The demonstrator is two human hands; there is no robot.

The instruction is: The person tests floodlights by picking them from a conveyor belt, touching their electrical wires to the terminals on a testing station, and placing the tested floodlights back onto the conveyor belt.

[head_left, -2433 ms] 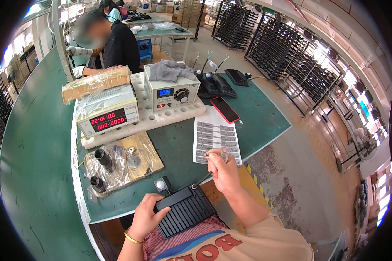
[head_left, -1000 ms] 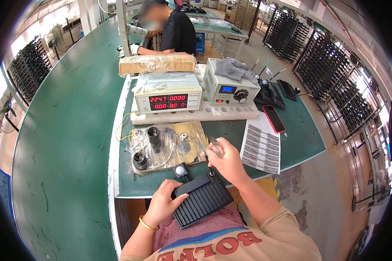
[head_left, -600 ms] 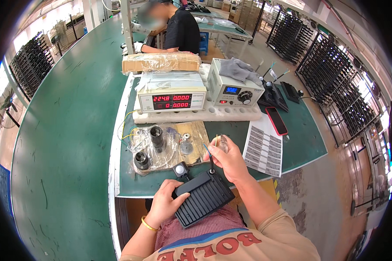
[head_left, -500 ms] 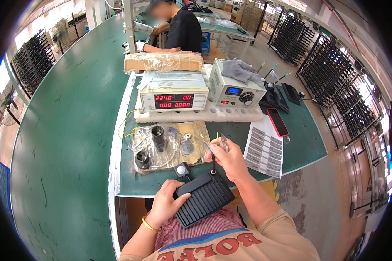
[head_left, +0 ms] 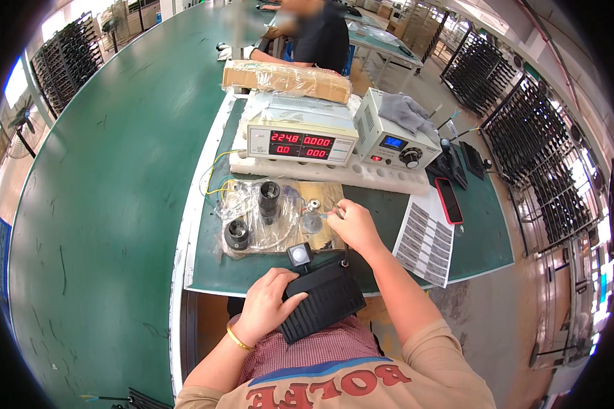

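My left hand (head_left: pixel 266 307) grips the left edge of a black floodlight (head_left: pixel 327 300) with a ribbed back, resting on my lap against the table's near edge. A small motion sensor (head_left: pixel 299 255) with a white dome stands off its top. From the light's upper right corner a short black cable (head_left: pixel 346 256) rises to my right hand (head_left: pixel 355 225), whose fingers are pinched on the cable's wire ends. That hand is at the right side of a plastic-wrapped board (head_left: pixel 286 235). On the board are two black lamp sockets (head_left: pixel 269 201) and a small round metal fitting (head_left: pixel 314 204).
Behind the board, a power meter (head_left: pixel 300 144) and a dial-type voltage regulator (head_left: pixel 396 146) stand on white foam (head_left: pixel 252 163). A cardboard box (head_left: pixel 286 80) lies behind the meter. At right are a printed sheet (head_left: pixel 426 238) and a red-edged phone (head_left: pixel 448 201). A co-worker (head_left: pixel 317 34) sits beyond.
My right hand has moved with the wire ends from above the floodlight forward to the board's right side. The left hand keeps its grip on the light. The view has shifted slightly.
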